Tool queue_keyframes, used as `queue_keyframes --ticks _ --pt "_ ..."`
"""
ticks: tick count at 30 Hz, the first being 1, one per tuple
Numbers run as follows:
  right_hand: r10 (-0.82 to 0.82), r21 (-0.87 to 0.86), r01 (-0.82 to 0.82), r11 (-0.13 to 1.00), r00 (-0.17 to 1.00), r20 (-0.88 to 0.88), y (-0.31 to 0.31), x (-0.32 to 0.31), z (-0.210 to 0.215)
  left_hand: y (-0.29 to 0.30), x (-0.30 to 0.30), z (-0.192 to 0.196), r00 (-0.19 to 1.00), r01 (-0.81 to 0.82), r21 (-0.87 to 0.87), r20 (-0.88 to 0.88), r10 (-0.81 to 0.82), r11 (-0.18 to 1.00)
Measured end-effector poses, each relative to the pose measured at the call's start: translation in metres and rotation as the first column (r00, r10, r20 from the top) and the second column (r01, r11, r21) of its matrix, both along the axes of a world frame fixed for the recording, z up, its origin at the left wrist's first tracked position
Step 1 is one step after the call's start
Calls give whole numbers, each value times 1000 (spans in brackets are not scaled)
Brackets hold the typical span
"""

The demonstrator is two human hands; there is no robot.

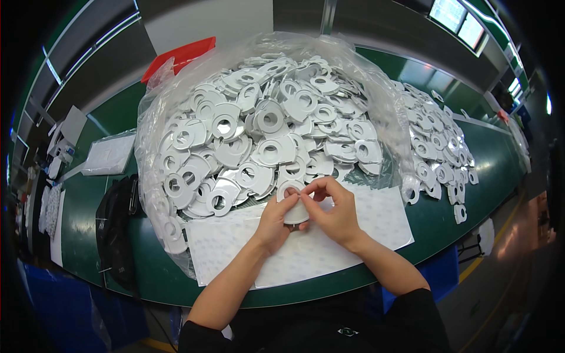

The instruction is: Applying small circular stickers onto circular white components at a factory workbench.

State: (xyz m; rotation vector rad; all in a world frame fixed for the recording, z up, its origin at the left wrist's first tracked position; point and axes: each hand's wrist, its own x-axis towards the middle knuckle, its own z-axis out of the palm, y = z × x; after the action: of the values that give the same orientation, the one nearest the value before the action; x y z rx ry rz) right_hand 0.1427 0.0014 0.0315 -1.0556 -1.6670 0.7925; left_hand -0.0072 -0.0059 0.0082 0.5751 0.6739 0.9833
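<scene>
A white plastic part [296,214] with a round hole near its top is held in my left hand [272,223], thumb over its front and fingertips showing below its edge. My right hand [338,216] pinches thumb and forefinger together at the upper right of the hole's rim. Whatever lies between those fingertips is too small to make out. Under both hands spreads a whitish sheet [226,256] with faint rows of marks. Just beyond rises a big heap of similar white parts [272,152] in a clear plastic bag [148,126].
More white parts [438,141] lie loose on the green table [488,170] at the right. A red tray [182,57] sits behind the bag. To the left are a black bundle [116,229] and a flat white packet [110,154].
</scene>
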Motion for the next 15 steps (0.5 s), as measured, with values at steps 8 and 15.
queue_keyframes --ticks 8,15 --pt "-222 505 31 863 920 323 -1 6 -2 -3 2 7 999 -46 -24 7 46 999" --pt "-224 336 135 932 944 241 3 6 15 -1 1 3 1000 23 91 -9 -22 996"
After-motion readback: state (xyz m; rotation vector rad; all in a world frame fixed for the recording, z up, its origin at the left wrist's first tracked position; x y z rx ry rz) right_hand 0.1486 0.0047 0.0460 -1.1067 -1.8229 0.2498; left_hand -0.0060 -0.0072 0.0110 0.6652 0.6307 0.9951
